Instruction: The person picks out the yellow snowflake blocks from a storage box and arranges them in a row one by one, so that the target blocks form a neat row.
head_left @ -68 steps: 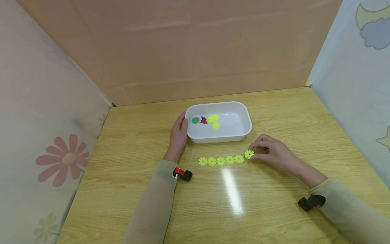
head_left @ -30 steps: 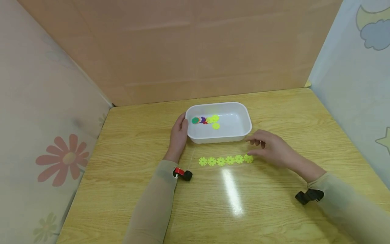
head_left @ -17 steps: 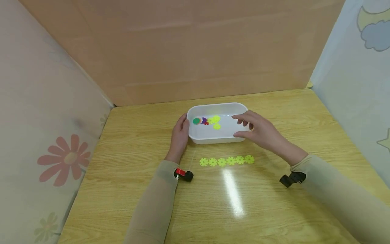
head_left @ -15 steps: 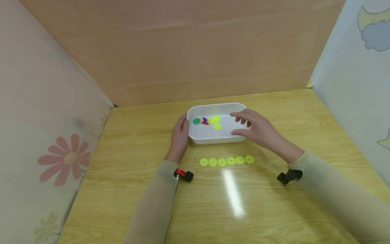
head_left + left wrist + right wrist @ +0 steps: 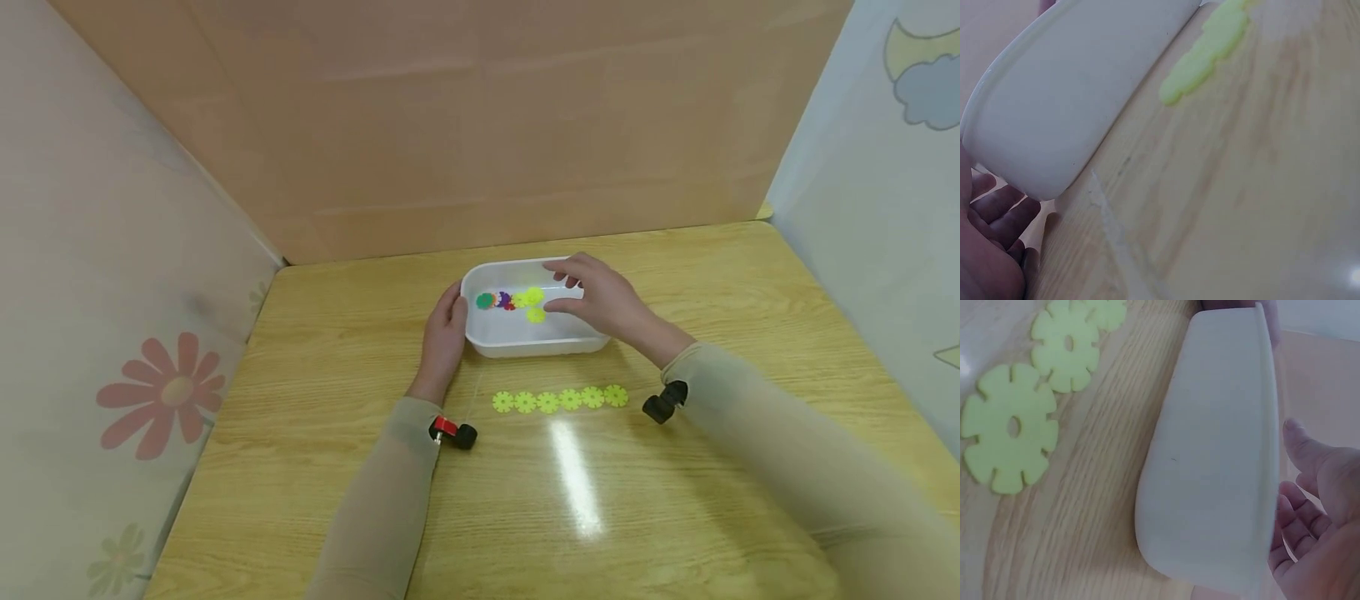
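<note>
A white plastic tub (image 5: pixel 536 349) stands on the table, gripped at its left end by my left hand (image 5: pixel 441 343), the thumb along the rim. Inside, toward the left, lie a green notched disc (image 5: pixel 485 301), a purple disc (image 5: pixel 505 298), bits of orange, white and red, and a few yellow discs (image 5: pixel 534 296). My right hand (image 5: pixel 606 298) is over the tub's right part, thumb and fingers spread apart, with nothing between them. In front of the tub, several yellow notched discs (image 5: pixel 547 402) form a row from left to right. The right wrist view shows a disc (image 5: pixel 1013 428) with its centre hole.
The wooden table (image 5: pixel 337 333) meets a brown paper-like panel (image 5: pixel 480 125) at the back. Pale walls with printed flowers (image 5: pixel 176 392) on the left and a cloud (image 5: pixel 930 92) on the right flank it. A bright glare streak marks the tabletop before the row.
My right hand set a yellow disc down at the row's right end and let it go. It then moved up and left, over the tub. My left hand stayed on the tub.
</note>
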The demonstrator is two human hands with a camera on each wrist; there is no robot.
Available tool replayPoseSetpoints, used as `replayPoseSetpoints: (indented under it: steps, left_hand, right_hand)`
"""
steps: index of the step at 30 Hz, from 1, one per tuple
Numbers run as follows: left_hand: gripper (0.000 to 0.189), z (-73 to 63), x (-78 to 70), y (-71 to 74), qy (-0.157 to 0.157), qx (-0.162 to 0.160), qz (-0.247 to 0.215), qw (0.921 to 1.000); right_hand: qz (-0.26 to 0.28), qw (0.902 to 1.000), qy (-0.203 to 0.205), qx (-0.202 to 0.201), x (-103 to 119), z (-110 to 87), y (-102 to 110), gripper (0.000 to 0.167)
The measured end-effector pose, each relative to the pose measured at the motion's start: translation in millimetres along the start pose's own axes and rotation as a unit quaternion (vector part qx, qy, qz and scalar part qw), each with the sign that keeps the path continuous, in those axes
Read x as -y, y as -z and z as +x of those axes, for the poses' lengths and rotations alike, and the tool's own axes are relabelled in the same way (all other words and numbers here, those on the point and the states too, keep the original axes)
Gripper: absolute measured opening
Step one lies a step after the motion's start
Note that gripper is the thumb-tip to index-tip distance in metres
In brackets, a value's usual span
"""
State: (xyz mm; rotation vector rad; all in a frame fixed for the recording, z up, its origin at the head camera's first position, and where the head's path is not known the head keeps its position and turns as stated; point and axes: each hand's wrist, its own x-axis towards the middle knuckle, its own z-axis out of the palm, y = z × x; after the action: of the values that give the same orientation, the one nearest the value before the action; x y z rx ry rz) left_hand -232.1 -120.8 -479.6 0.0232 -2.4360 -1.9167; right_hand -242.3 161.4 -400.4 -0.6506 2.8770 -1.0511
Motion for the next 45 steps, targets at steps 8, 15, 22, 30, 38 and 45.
replayPoseSetpoints:
  steps: [8, 15, 22, 30, 38, 45]
  left_hand:
    - [0.052, -1.0, -1.1, -1.8, 0.006, 0.001, 0.002, 1.0000]
    - [0.053, -1.8, -1.9, -3.1, 0.004, 0.000, 0.002, 1.0000]
    - [0.054, -0.8, -1.7, -2.6, 0.004, 0.001, 0.000, 1.0000]
    - [0.053, -0.4, -0.9, -1.1, 0.002, 0.006, 0.001, 1.0000]
    - [0.053, 0.2, -0.8, -0.8, 0.006, 0.004, 0.001, 1.0000]
    - [0.053, 1.3, 0.4, -0.6, 0.006, 0.001, 0.002, 1.0000]
  right_hand:
    - [-0.016, 0.9996, -0.017, 0.018, -7.7, 17.0, -15.7, 0.067]
    - [-0.016, 0.9985, -0.036, 0.037, -12.4, 24.8, -21.6, 0.070]
    - [-0.012, 0.9983, -0.042, 0.039, -16.7, 31.3, -25.6, 0.070]
    - [-0.008, 0.9971, -0.058, 0.048, -17.8, 33.5, -25.9, 0.069]
    - [-0.006, 0.9971, -0.052, 0.056, -23.0, 36.9, -30.7, 0.062]
    - [-0.022, 0.9966, -0.046, 0.065, -23.5, 40.6, -34.7, 0.044]
